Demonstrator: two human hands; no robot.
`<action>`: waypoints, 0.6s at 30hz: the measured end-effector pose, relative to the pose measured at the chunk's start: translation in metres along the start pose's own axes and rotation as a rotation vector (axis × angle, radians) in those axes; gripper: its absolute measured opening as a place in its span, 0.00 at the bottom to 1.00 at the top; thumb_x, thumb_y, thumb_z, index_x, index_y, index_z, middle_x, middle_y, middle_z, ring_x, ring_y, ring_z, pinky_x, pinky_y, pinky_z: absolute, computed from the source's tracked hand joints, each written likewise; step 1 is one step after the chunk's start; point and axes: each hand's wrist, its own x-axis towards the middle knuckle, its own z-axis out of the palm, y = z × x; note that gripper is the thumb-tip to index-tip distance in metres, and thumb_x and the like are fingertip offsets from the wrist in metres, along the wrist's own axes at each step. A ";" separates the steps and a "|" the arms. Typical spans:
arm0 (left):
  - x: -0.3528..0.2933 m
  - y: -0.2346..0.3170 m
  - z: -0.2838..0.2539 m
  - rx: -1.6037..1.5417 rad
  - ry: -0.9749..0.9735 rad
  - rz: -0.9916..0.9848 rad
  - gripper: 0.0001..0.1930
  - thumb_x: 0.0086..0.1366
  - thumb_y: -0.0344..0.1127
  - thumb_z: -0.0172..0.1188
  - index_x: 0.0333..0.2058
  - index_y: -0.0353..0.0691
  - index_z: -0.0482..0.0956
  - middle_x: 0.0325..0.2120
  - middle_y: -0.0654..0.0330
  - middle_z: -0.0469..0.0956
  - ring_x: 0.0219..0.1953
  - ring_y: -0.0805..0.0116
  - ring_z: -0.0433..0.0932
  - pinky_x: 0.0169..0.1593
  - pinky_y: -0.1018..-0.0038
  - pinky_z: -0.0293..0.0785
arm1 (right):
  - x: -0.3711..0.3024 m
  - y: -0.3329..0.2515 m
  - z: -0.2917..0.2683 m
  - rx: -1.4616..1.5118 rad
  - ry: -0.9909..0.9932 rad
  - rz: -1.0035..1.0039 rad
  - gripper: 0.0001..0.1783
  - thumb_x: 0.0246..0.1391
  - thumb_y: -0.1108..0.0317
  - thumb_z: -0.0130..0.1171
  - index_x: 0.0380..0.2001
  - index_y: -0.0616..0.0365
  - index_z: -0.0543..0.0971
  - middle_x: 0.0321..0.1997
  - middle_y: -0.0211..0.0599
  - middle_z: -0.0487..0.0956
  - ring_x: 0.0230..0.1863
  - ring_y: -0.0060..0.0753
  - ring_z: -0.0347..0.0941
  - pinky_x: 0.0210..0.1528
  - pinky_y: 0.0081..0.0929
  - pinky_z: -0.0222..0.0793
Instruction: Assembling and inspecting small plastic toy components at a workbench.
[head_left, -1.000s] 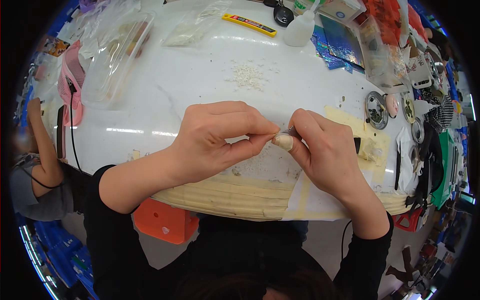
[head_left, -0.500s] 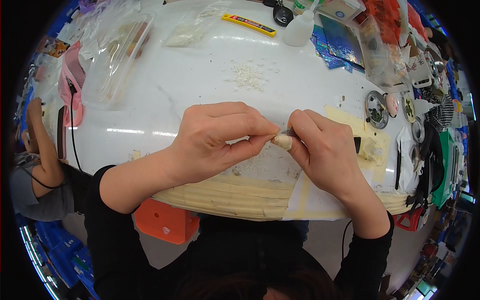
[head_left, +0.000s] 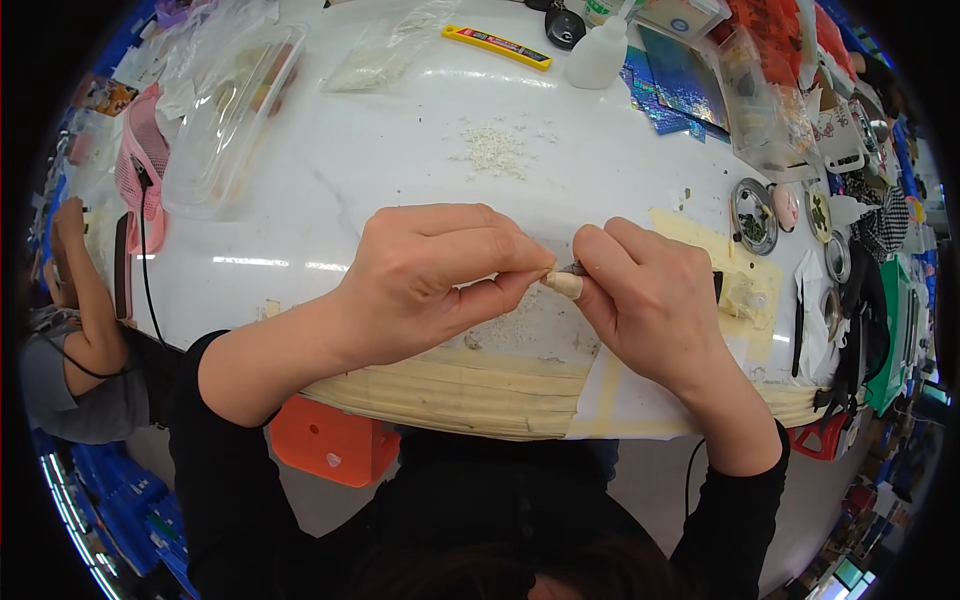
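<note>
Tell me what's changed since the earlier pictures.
Very little: the index finger of the right hand has shifted slightly left, toward the left hand. Nothing was visibly taken up or let go. The left hand's pinch, the small grey item at the right fingertips, and the white pieces on the table stayed.

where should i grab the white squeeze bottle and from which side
Grip the white squeeze bottle round its wide body, probably from the near side: its nozzle is thin, shiny blue sheets crowd its right, and white tabletop lies in front.
</note>
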 end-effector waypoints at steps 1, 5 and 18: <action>0.001 0.001 -0.001 -0.024 -0.003 -0.015 0.09 0.51 0.18 0.66 0.33 0.33 0.82 0.28 0.56 0.83 0.29 0.68 0.82 0.32 0.78 0.79 | 0.000 0.000 0.000 0.003 0.005 0.000 0.12 0.48 0.63 0.65 0.26 0.52 0.70 0.20 0.29 0.67 0.19 0.33 0.71 0.17 0.30 0.62; -0.001 0.004 0.000 -0.407 -0.030 -0.346 0.05 0.57 0.20 0.63 0.34 0.32 0.81 0.27 0.57 0.82 0.30 0.71 0.82 0.33 0.78 0.79 | 0.000 0.002 0.001 0.024 0.026 0.006 0.13 0.47 0.63 0.65 0.26 0.53 0.69 0.20 0.29 0.67 0.19 0.33 0.70 0.17 0.30 0.62; 0.004 0.002 -0.006 -0.957 -0.068 -0.869 0.07 0.65 0.34 0.60 0.32 0.36 0.78 0.26 0.57 0.82 0.29 0.71 0.83 0.33 0.81 0.79 | 0.001 0.004 0.006 0.102 0.056 0.066 0.13 0.47 0.64 0.65 0.26 0.53 0.69 0.19 0.29 0.69 0.18 0.34 0.70 0.17 0.30 0.62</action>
